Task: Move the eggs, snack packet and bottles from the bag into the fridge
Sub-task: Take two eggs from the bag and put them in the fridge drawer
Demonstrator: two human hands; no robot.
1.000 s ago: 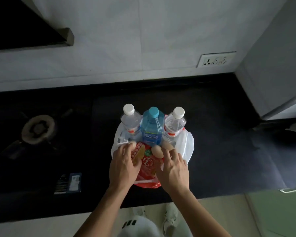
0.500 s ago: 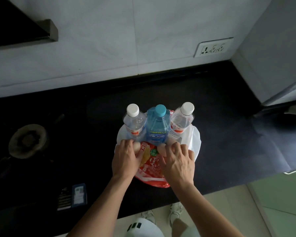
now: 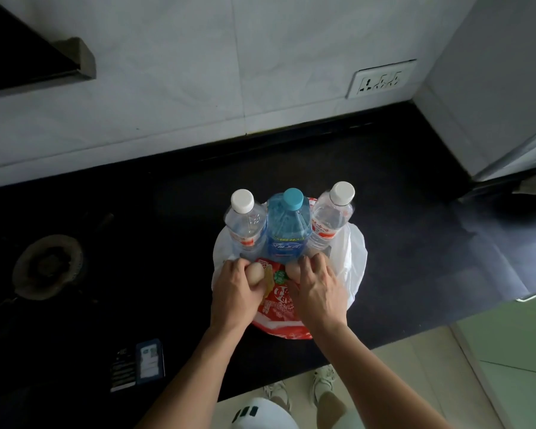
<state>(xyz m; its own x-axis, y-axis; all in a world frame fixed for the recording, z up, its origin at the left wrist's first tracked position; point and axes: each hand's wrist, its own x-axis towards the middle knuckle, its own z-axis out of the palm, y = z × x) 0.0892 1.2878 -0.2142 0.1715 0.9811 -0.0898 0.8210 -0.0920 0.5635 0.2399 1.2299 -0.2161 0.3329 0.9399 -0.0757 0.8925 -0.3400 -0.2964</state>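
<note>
White plastic makes up the bag (image 3: 351, 261), and it sits open on the black counter (image 3: 384, 212) right under my hands. My left hand (image 3: 234, 292) is curled around one egg (image 3: 256, 273); I can see its pale round top poking out between my thumb and fingers. My right hand (image 3: 317, 291) is bent over a second egg (image 3: 292, 270), with my fingers wrapped on top of it (only a bit of the shell shows on the thumb side). Both eggs are low in the bag.

Between my two hands lies the snack packet (image 3: 277, 300). It is red with some green and yellow on it, and its near end sticks out of the bag past my wrists.

Just beyond my fingertips stand three bottles, all upright and pressed side by side. The left clear bottle (image 3: 245, 226) with a white cap is past my left hand. The blue bottle (image 3: 288, 230) with a blue cap is in the middle. The right clear bottle (image 3: 331, 219), also with a white cap, is past my right hand and leans a little away.

Far off on my right side is the grey fridge (image 3: 502, 88). Out past my left hand is a stove burner (image 3: 47, 264), and nearer to me on that side a small dark box (image 3: 138, 363) lies flat.
</note>
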